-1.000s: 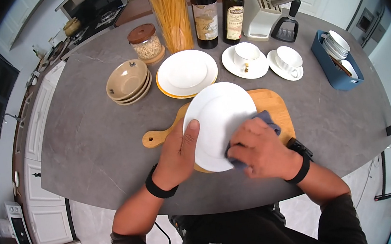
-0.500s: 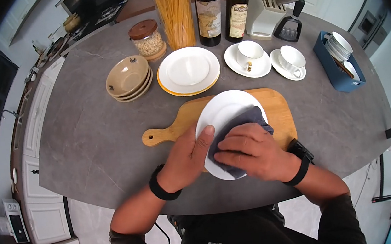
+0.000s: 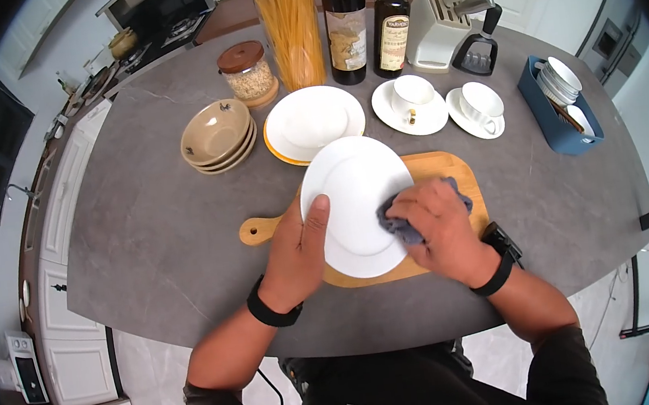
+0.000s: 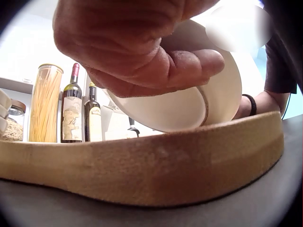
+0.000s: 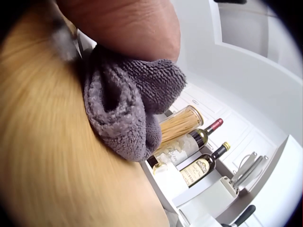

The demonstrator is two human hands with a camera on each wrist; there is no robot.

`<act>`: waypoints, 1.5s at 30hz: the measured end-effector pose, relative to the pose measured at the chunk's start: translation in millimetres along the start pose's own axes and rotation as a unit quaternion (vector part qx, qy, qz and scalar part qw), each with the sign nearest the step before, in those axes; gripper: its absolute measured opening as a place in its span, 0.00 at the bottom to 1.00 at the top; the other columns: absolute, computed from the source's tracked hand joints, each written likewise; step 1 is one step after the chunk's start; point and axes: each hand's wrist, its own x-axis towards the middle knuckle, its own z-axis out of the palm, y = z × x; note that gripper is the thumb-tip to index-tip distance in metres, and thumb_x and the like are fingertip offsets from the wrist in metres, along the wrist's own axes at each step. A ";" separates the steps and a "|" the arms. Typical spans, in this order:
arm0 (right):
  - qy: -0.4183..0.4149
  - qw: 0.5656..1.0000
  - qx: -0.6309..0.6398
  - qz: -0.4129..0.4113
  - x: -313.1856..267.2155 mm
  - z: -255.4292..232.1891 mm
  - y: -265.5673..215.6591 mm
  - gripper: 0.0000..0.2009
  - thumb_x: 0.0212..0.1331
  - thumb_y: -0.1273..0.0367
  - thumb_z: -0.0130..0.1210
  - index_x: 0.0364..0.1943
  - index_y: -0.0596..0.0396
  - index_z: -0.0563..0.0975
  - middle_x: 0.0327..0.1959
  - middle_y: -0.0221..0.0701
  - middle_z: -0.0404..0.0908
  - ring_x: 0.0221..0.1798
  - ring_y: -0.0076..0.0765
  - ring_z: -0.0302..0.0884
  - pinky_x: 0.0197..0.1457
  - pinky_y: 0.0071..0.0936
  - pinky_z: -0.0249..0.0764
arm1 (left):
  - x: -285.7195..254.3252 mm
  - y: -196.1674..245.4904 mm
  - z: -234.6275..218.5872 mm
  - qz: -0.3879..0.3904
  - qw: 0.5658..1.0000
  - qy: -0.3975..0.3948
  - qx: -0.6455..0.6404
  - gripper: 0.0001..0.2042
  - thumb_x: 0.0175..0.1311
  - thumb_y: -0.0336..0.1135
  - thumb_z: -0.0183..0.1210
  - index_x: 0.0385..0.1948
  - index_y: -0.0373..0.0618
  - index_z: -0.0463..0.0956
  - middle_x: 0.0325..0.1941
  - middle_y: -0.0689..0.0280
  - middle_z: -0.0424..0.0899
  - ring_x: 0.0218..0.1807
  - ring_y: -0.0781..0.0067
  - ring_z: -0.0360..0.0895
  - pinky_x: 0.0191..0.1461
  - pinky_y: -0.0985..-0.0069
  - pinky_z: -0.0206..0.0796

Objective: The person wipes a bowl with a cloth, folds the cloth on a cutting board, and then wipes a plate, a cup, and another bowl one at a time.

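the held plate (image 3: 356,215) looks like glazed ceramic, white, smooth and softly shiny. the cloth (image 5: 128,101) is grey textile with a rough, looped, towel-like pile. the cutting board (image 3: 453,176) is wood with visible grain and a fairly smooth surface. the counter (image 3: 155,222) looks like stone, smooth and mostly matt, with fine pale veining. the bowls (image 3: 213,135) look like tan glazed ceramic, and the cups (image 3: 413,95) white, glossy ceramic. the pasta jar (image 3: 289,34) and the dark bottles (image 3: 345,20) are shiny glass, the bottle labels paper-like. the blue basket (image 3: 551,117) looks like matt plastic.
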 end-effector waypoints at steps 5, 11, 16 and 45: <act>-0.055 0.989 0.116 -0.067 -2.7 3.6 -17.5 0.29 0.34 0.80 0.70 0.50 0.50 0.84 0.52 0.30 0.84 0.56 0.46 0.80 0.60 0.43 0.76 | 0.9 1.9 -1.2 0.000 0.999 0.039 0.012 0.26 0.90 0.51 0.46 0.61 0.30 0.76 0.51 0.55 0.87 0.52 0.70 0.82 0.60 0.69 0.74; -0.050 0.963 0.258 -0.061 3.5 -4.8 -14.6 0.27 0.41 0.83 0.64 0.52 0.55 0.84 0.53 0.35 0.86 0.55 0.47 0.84 0.60 0.41 0.79 | 6.3 -5.6 -6.4 0.018 0.998 0.039 0.042 0.26 0.90 0.51 0.47 0.61 0.30 0.77 0.52 0.58 0.88 0.52 0.71 0.83 0.60 0.71 0.74; 0.198 0.869 0.368 0.265 -3.5 -29.2 -1.7 0.16 0.71 0.81 0.56 0.61 0.60 0.80 0.53 0.30 0.87 0.55 0.24 0.83 0.61 0.27 0.79 | 17.8 -10.1 -11.1 -0.058 0.952 0.115 -0.277 0.27 0.89 0.51 0.51 0.70 0.31 0.73 0.64 0.57 0.86 0.62 0.70 0.84 0.68 0.70 0.76; 0.132 0.729 0.576 0.346 0.2 -22.4 8.9 0.22 0.68 0.74 0.72 0.65 0.58 0.80 0.57 0.32 0.89 0.58 0.29 0.87 0.67 0.33 0.81 | -0.4 6.6 -9.9 0.064 0.995 0.065 -0.032 0.23 0.88 0.49 0.53 0.61 0.34 0.79 0.48 0.65 0.89 0.49 0.81 0.83 0.55 0.78 0.76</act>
